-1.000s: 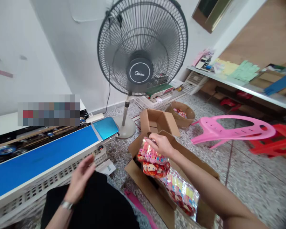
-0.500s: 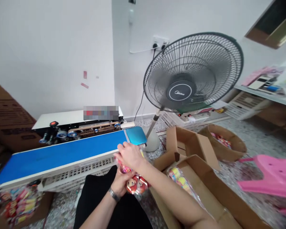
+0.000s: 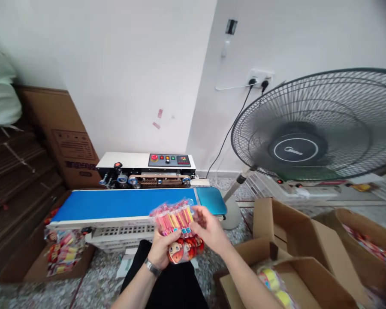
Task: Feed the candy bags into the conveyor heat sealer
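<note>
In front of my lap I hold a clear plastic bag (image 3: 176,219) filled with pink, yellow and orange stick-shaped pieces; cartoon faces with red hair show at its lower end. My left hand (image 3: 162,249), with a metal watch on the wrist, is closed on the bag's lower left side, thumb on top. At the right edge, my right hand (image 3: 210,229) pinches the bag with its fingers curled. Just beyond lies the blue belt (image 3: 125,204) of a band sealing machine (image 3: 131,161), whose control panel (image 3: 169,160) faces me.
A large standing fan (image 3: 299,148) is at the right. Open cardboard boxes (image 3: 305,274) stand below it, one with yellow packed items inside. A box (image 3: 35,270) at the lower left holds filled bags (image 3: 64,253). Folded cardboard (image 3: 16,159) is stacked at the left.
The view has swung left, so the sealing machine and fan sit further right. My right hand has moved from across the bag's top to its right edge, exposing more of the bag.
</note>
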The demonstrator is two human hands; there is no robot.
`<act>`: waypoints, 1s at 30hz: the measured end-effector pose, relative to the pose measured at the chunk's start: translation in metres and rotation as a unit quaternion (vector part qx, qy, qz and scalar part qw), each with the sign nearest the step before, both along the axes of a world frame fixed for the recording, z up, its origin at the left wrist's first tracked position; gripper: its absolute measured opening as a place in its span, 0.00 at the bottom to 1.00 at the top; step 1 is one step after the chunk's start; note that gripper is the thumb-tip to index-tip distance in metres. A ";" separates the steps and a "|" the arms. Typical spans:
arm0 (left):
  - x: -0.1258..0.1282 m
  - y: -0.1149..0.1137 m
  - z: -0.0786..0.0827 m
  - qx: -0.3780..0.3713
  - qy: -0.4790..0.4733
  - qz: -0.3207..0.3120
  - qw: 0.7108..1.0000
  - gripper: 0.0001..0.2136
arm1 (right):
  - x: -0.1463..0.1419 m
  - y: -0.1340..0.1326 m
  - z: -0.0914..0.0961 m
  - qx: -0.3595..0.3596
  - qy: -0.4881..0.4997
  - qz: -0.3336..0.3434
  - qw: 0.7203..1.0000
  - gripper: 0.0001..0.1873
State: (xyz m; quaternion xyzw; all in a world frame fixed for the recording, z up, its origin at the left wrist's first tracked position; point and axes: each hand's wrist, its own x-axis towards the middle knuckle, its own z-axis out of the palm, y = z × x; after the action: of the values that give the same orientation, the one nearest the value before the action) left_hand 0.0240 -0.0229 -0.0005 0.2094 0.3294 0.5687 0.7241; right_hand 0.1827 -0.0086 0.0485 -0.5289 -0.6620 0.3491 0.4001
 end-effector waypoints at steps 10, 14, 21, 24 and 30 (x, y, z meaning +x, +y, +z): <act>-0.014 0.014 -0.010 0.009 0.013 0.054 0.998 0.19 | -0.035 0.007 -0.031 -0.022 0.139 -0.012 0.990 0.12; -0.029 0.023 -0.011 -0.012 0.010 0.074 0.997 0.21 | -0.027 0.021 -0.041 -0.038 0.199 -0.044 0.978 0.17; -0.080 0.027 -0.012 -0.060 0.087 0.134 0.985 0.12 | 0.013 0.026 -0.109 -0.148 0.237 -0.140 0.950 0.19; -0.095 0.023 -0.020 -0.081 0.114 0.146 0.979 0.12 | 0.023 0.013 -0.131 -0.180 0.236 -0.165 0.941 0.20; -0.107 0.017 -0.031 -0.134 0.148 0.156 0.967 0.13 | 0.035 0.001 -0.149 -0.211 0.253 -0.177 0.927 0.17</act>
State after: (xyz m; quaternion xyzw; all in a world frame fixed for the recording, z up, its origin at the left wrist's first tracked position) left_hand -0.0828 -0.0062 -0.0318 0.1385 0.5350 0.5874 0.5912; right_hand 0.2173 -0.0071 -0.1004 -0.6040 -0.3453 0.5261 0.4890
